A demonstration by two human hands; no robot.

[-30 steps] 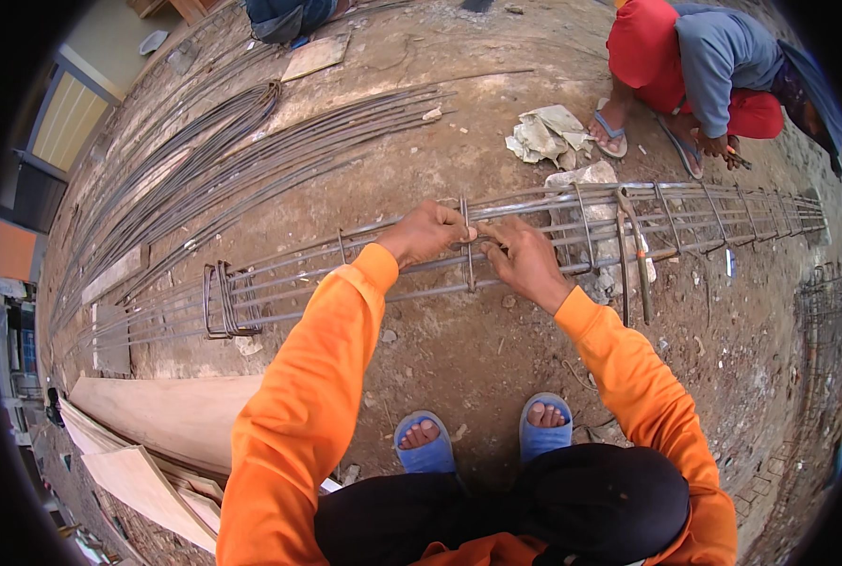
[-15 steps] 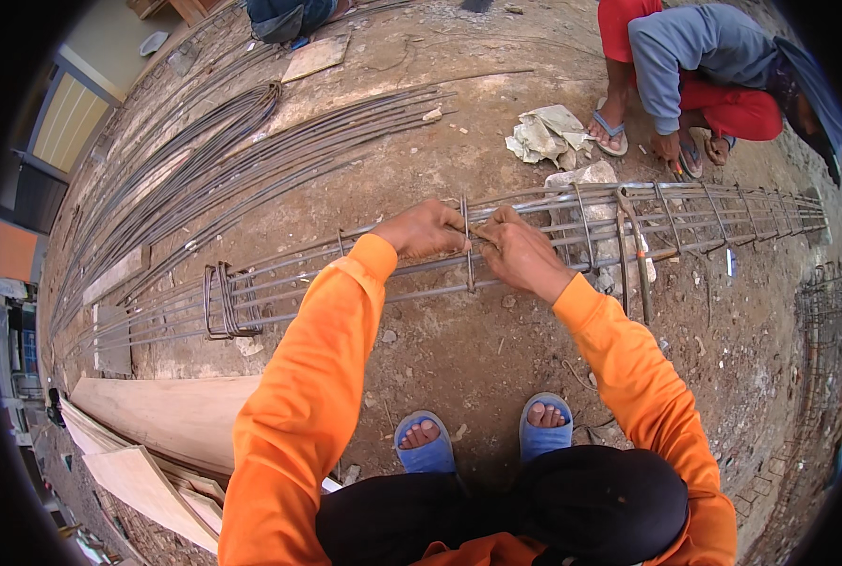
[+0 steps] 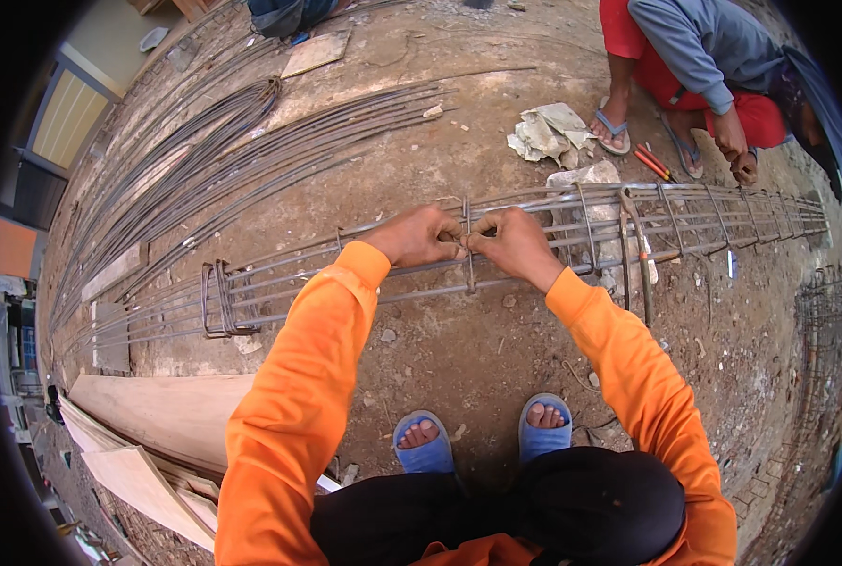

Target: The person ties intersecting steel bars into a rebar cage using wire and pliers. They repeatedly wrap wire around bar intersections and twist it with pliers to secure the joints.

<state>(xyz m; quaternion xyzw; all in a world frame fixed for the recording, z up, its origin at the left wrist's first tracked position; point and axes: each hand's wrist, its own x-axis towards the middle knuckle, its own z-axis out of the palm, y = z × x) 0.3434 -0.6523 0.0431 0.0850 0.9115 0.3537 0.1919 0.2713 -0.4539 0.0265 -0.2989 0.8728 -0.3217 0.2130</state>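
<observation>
Rebar cage (image 3: 586,226) runs from nine to three o'clock before us, propped over a stone block (image 3: 581,176) at two. Our left hand (image 3: 416,236) and right hand (image 3: 519,247) meet at an upright hoop (image 3: 470,272), fingertips pinched in; we cannot tell what they grip.

Leaning on the bars at three, a long two-legged tool (image 3: 645,283) stands in our way. Towards two, red-handled pliers (image 3: 649,165) lie near a crouching co-worker (image 3: 680,42); crumpled sheeting (image 3: 550,132) sits at one, loose rods (image 3: 204,156) at ten, plywood (image 3: 157,407) at eight.
</observation>
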